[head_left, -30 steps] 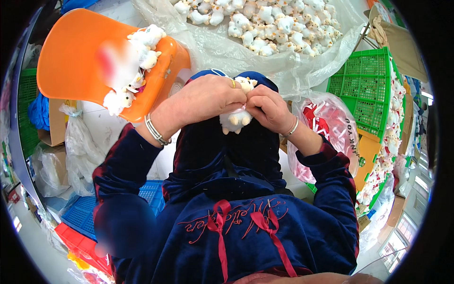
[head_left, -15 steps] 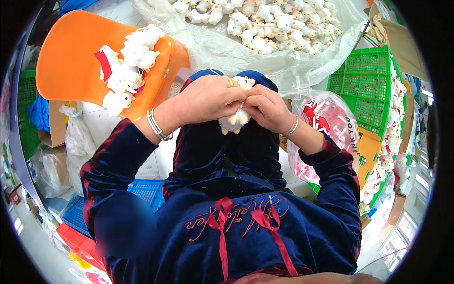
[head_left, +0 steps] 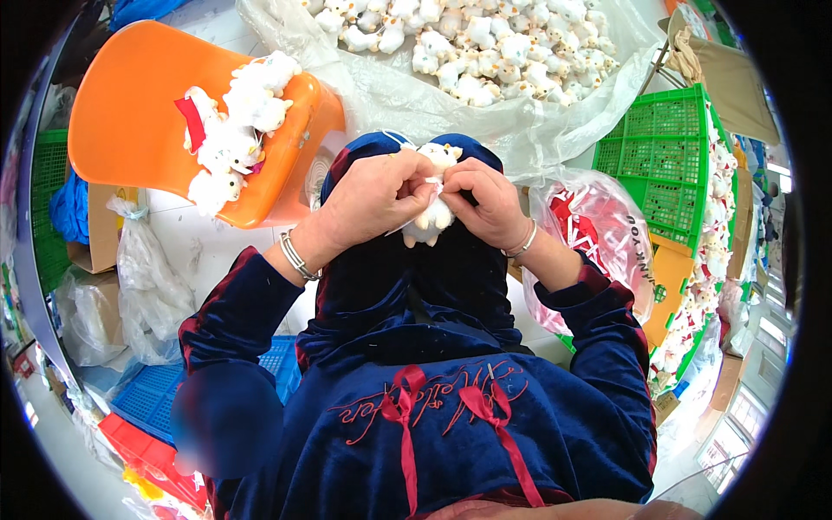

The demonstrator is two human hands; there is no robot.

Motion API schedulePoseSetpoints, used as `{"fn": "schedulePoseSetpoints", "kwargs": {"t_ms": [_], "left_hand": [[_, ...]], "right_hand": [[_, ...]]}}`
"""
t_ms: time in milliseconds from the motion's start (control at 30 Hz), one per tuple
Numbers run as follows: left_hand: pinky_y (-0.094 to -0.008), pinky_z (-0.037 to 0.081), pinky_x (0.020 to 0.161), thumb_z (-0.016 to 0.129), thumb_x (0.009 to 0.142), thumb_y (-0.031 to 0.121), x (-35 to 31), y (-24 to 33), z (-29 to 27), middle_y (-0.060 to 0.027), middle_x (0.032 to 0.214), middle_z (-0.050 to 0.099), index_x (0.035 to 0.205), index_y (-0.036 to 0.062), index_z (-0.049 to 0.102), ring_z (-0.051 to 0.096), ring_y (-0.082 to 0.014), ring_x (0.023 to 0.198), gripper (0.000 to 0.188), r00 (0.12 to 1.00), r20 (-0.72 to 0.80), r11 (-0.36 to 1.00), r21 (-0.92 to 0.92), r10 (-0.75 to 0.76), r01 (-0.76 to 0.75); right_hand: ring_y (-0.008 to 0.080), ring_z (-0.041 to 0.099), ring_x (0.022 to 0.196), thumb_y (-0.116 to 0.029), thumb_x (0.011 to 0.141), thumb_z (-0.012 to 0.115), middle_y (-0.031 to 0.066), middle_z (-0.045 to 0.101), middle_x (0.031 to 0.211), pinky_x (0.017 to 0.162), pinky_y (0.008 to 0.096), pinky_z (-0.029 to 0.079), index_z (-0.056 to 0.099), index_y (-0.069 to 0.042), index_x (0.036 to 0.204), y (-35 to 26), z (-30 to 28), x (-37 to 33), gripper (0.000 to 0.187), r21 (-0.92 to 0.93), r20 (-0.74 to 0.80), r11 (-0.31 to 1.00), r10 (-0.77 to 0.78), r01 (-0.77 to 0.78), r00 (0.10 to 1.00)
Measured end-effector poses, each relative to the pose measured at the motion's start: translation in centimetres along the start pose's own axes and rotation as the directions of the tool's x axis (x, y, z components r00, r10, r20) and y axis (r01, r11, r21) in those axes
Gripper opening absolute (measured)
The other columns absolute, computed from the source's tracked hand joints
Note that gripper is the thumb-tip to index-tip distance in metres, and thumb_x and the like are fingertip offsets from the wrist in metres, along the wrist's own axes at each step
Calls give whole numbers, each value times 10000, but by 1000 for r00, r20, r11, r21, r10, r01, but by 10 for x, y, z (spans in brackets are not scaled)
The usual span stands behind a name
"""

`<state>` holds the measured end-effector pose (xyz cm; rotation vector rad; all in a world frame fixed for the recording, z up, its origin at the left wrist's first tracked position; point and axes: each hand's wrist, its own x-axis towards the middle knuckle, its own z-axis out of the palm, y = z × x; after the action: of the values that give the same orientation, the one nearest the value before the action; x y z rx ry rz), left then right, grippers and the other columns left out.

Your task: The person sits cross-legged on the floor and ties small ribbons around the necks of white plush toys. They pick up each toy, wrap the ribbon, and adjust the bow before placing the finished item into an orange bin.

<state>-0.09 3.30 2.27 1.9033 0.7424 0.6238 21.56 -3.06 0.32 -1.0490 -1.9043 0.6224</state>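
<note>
A small white plush animal rests upright between my knees, its head away from me and its feet toward me. At its neck is a thin white ribbon. My left hand is closed, thumb and fingers pinching the ribbon at the toy's left side. Closed too, my right hand pinches at the neck from the right; its fingertips partly cover the ribbon there. Several similar white plush toys, one with a red piece of cloth, lie on an orange plastic chair at the left.
Ahead, a large clear plastic sheet bears a heap of white plush toys. On the right stand a plastic bag of red and white pieces and a green crate. A blue crate sits at the lower left.
My hands have parted slightly and turned at the toy's neck, so the white ribbon now shows between them. My left forearm has shifted right and toward me.
</note>
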Motion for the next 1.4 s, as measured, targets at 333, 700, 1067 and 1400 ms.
{"fn": "schedulePoseSetpoints", "kwargs": {"t_ms": [333, 700, 1067, 1400], "left_hand": [[-310, 552, 727, 735, 881, 87, 5, -6, -8, -103, 880, 691, 962, 38, 733, 686, -262, 790, 94, 976, 48, 970, 114, 212, -216], [-277, 519, 728, 753, 889, 104, 7, 11, -18, -61, 923, 685, 984, 5, 738, 660, -152, 807, 138, 987, 160, 999, -42, -11, 18], [-292, 503, 727, 692, 938, 104, 6, 2, -11, -78, 892, 666, 956, -15, 700, 638, -159, 812, 120, 996, 92, 998, -66, 3, 3], [-375, 509, 712, 664, 910, 134, 7, 6, -9, -157, 796, 662, 881, -20, 684, 652, -290, 757, 159, 997, 64, 995, -81, -46, 51]], "right_hand": [[295, 663, 829, 28, 827, 770, 117, 658, 931, 722, 357, 547, 601, -37, 963, 5, -1, 0, 227, 2, 24, 1000, -14, 14, 1000], [269, 646, 793, 3, 851, 760, 95, 649, 893, 703, 339, 524, 615, -53, 939, 1, -7, 9, 179, 81, 79, 993, 79, -85, 994], [181, 637, 765, -11, 889, 729, 74, 648, 857, 710, 299, 527, 658, -25, 1023, -16, -25, 28, 152, 81, 269, 941, 297, -328, 916], [108, 625, 747, -56, 927, 691, 55, 664, 829, 693, 268, 528, 676, 10, 978, -28, -22, 34, 85, 92, 259, 850, 482, -518, 837]]}}
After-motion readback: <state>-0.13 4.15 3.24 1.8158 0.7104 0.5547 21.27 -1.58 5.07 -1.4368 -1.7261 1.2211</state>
